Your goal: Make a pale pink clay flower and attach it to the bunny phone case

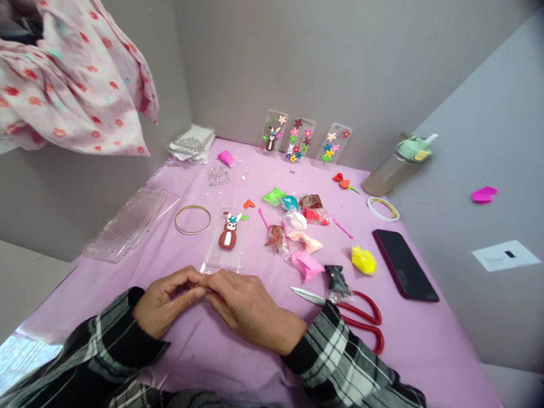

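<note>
My left hand and my right hand meet fingertip to fingertip low over the pink table cover, fingers pinched together on something too small to make out. Just beyond them lies a clear phone case bearing a brown clay bunny. To its right lie several small bags of coloured clay: green, blue, brown, red, white and pink. A yellow clay lump lies further right. Both sleeves are black and white plaid.
Red-handled scissors lie by my right wrist, a dark phone beyond them. Three decorated clear cases lean on the back wall. A gold ring, a tape roll, a bottle, rhinestones and plastic packaging also sit here.
</note>
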`<state>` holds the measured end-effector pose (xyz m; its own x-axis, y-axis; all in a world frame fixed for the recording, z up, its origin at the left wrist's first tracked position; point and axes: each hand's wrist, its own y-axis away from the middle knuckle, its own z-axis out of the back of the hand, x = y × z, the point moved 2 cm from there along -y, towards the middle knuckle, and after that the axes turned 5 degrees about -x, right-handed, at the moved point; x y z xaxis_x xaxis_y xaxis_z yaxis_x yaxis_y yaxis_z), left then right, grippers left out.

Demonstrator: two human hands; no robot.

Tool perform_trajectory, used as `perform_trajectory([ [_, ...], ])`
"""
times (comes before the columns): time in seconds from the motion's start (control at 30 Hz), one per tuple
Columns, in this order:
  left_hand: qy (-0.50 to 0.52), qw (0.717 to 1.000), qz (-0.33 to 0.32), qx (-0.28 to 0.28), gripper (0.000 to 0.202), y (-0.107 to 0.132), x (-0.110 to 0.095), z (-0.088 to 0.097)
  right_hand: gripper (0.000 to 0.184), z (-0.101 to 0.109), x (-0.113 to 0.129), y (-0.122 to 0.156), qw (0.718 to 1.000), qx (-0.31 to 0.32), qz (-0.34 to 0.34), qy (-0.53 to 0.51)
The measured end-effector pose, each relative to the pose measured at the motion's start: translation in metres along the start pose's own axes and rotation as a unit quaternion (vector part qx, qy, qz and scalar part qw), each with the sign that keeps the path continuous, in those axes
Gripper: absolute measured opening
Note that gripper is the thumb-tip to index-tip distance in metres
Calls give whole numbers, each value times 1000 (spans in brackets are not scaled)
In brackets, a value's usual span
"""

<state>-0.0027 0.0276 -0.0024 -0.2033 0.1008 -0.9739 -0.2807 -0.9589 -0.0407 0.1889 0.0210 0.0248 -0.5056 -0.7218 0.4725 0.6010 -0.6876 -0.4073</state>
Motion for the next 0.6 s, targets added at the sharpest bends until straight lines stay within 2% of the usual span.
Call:
perform_trajectory([
  [0.43, -1, 1000, 6, -10, 16, -2, 1, 2, 26, 3, 2, -1, 1000, -22, 10, -20],
  [0.6, 2, 1000, 13, -25, 18, -1, 3, 3, 21, 6, 4, -1, 1000, -21, 6, -18],
])
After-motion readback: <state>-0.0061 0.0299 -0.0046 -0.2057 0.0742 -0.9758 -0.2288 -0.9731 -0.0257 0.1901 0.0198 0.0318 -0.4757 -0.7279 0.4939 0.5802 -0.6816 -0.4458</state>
